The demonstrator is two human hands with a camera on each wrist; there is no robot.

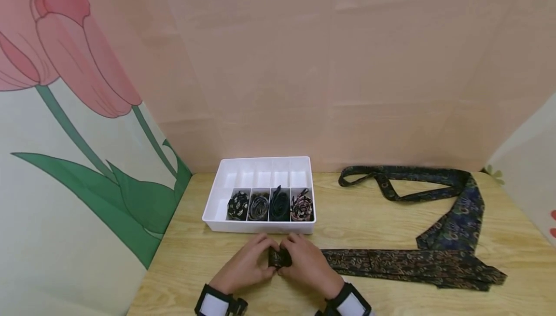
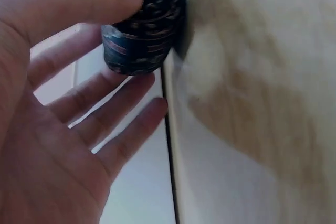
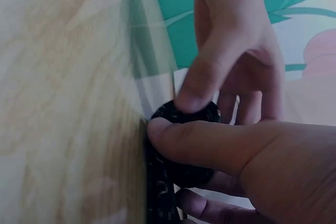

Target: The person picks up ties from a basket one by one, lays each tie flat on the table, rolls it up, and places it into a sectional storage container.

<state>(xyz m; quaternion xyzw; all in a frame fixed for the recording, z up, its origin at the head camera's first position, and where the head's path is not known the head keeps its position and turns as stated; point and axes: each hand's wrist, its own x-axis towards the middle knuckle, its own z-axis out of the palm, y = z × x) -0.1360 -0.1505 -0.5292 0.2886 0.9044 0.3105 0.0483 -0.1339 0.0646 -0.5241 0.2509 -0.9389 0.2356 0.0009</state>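
Note:
In the head view, a dark patterned necktie [image 1: 391, 264] lies flat along the table's front, its left end wound into a roll [image 1: 279, 257]. My left hand [image 1: 249, 265] holds this roll from the left, with the thumb and fingertips on it. From the other side my right hand [image 1: 306, 264] grips the same roll. The left wrist view shows the roll's banded side [image 2: 139, 51] between the left thumb and fingers. Both thumbs press the dark coil [image 3: 191, 174] in the right wrist view. Some right fingers are hidden behind it.
Just beyond the hands stands a white divided box [image 1: 260, 227]. Several rolled neckties, among them a dark green one [image 1: 280, 207], fill its front compartments. A second, blue patterned necktie [image 1: 456, 219] lies bent at the back right, its wide end meeting the first necktie.

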